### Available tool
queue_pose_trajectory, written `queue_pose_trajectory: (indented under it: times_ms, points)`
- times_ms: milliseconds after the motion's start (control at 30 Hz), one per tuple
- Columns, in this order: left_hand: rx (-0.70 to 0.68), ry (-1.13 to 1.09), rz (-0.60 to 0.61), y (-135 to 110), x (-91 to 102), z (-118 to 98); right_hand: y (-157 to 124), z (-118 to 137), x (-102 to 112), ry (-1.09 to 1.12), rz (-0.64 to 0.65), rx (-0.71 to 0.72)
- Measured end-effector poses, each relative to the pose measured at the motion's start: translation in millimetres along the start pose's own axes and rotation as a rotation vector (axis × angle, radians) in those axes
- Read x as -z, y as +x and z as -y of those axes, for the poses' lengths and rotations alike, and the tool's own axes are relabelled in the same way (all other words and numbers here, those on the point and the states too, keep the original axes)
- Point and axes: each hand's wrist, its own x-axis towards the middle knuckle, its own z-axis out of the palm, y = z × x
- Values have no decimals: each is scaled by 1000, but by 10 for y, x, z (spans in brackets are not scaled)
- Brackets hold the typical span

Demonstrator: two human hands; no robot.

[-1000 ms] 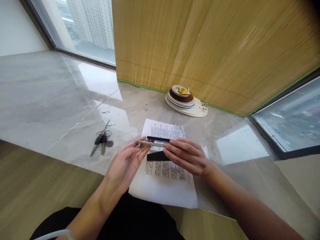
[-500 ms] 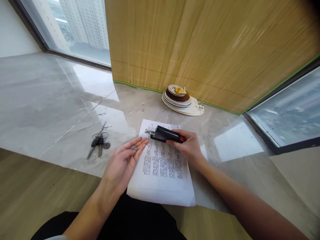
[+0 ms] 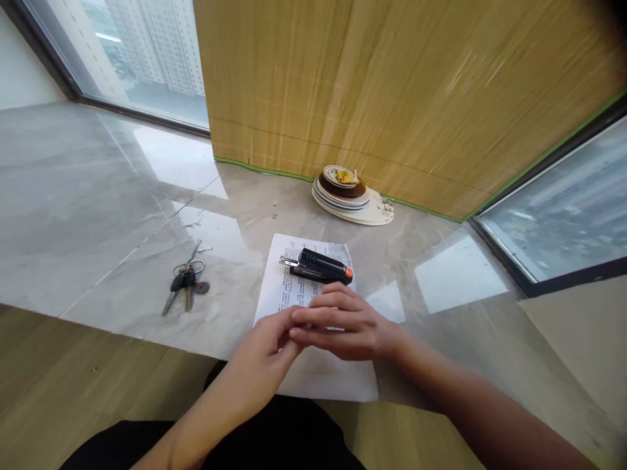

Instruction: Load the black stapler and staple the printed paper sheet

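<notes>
Both hands meet low over a printed sheet of paper (image 3: pixel 326 382). My left hand (image 3: pixel 267 349) is closed with its fingertips tucked behind the other hand. Whatever it pinches is hidden. Across those fingertips bends my right hand (image 3: pixel 345 323), its fingers pressed together and touching the left; any small thing between them does not show. Just above the hands, a black stapler (image 3: pixel 321 266) with an orange-red end lies on the paper, its metal tray sticking out at the left. No hand grips it.
A bunch of keys (image 3: pixel 186 281) on rings lies to the left on the grey marble ledge (image 3: pixel 117 261). Stacked plates (image 3: pixel 343 196) with a small yellow packet (image 3: pixel 347 177) on top stand at the back by a bamboo blind (image 3: pixel 343 85). Windows flank both sides.
My right hand has let go of the stapler, which now lies on the paper, and has moved down to my left hand. The left, which held a small greyish piece, has turned inward.
</notes>
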Motion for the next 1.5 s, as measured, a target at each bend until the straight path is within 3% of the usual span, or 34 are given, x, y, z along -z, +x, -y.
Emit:
queue_pose_trajectory:
  times_ms: [167, 267, 333, 433, 500, 600, 700, 900, 1067, 1167, 1333, 1433, 1500]
  points:
    - [-1, 41, 32, -2, 0, -51, -40, 33, 0, 18, -25, 15]
    - [2, 15, 32, 3, -6, -48, -48, 40, 39, 86, -58, -45]
    - [16, 4, 9, -8, -7, -37, -86, -57, 84, 53, -198, -208]
    - [-6, 49, -89, -29, 23, 2, -264, -426, 199, -124, -449, -610]
    - [-28, 109, -152, -36, 66, 35, -468, -754, 288, -152, -498, -835]
    - [-33, 177, -196, -29, 134, 68, -793, -1164, 359, -146, -404, -1138]
    - [-45, 220, -217, 1, 186, 71, -993, -1367, 325, -160, -262, -1245]
    - [-85, 435, -329, 89, 260, 44, -1035, -1418, 252, -281, -211, -1270]
    - [-198, 641, -484, 231, 419, -85, -845, -1275, 233, -401, -396, -1226]
    - [-251, 821, -508, 549, 585, -198, -665, -1098, 169, -241, -435, -1015]
    - [-228, 1127, -477, 1417, 879, -259, -514, -901, 100, 125, -214, -615]
    - [-191, 1179, -419, 1784, 978, -178, -520, -910, 97, 153, -206, -601]
    - [-155, 1202, -369, 1884, 995, -97, -526, -925, 96, 155, -222, -614]
